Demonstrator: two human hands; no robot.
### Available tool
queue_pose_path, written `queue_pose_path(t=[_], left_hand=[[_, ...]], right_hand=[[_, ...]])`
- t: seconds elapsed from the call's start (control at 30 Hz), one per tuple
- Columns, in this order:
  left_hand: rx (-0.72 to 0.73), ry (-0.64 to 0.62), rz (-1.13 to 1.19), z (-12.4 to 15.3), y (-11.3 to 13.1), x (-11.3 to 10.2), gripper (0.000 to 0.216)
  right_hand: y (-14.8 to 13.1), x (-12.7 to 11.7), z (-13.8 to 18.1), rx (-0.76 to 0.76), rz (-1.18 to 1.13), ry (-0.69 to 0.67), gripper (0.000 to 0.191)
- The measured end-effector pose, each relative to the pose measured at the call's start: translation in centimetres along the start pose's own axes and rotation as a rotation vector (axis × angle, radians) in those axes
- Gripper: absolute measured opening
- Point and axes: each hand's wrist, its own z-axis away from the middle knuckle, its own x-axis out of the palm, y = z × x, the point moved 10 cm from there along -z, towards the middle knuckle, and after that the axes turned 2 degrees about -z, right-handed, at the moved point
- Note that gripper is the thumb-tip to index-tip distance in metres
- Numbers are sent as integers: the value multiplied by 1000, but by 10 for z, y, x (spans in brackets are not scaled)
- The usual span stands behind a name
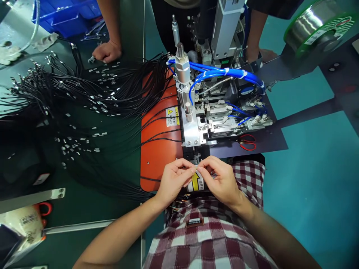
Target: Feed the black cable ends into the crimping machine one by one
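My left hand point(174, 178) and my right hand point(219, 178) meet just in front of a small metal machine point(196, 123) on an orange base plate point(157, 149). Both hands pinch a tiny thin piece point(196, 169) between thumb and fingertips; it looks like a wire end with a metal terminal, too small to name surely. A bunch of thin wires with bare copper ends point(179, 201) lies under my left wrist, over my checked shirt. A yellow warning label point(196, 183) shows between my hands.
A large fan of black wires with metal terminals point(84, 108) covers the green bench at left. Blue air hoses point(224, 73) loop over the machine. Red scissors point(246, 142) lie to its right. Another person's hand point(108, 51) rests near a blue bin point(67, 15). A wire spool point(316, 24) sits top right.
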Motion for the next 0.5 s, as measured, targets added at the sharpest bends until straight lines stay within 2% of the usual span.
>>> queue_pose_path(t=[0.07, 0.17, 0.23, 0.33, 0.5], left_hand=[[119, 42, -84, 3, 13, -2, 13], [328, 81, -213, 10, 33, 0, 6], [373, 71, -245, 13, 37, 3, 8], [318, 52, -219, 9, 33, 3, 7], [138, -46, -68, 2, 18, 6, 17]], right_hand=[[14, 5, -1, 128, -152, -49, 14], [36, 26, 3, 372, -534, -178, 22], [41, 34, 6, 446, -683, -220, 25], [42, 33, 8, 447, -710, -187, 27], [37, 25, 10, 389, -626, -126, 27]])
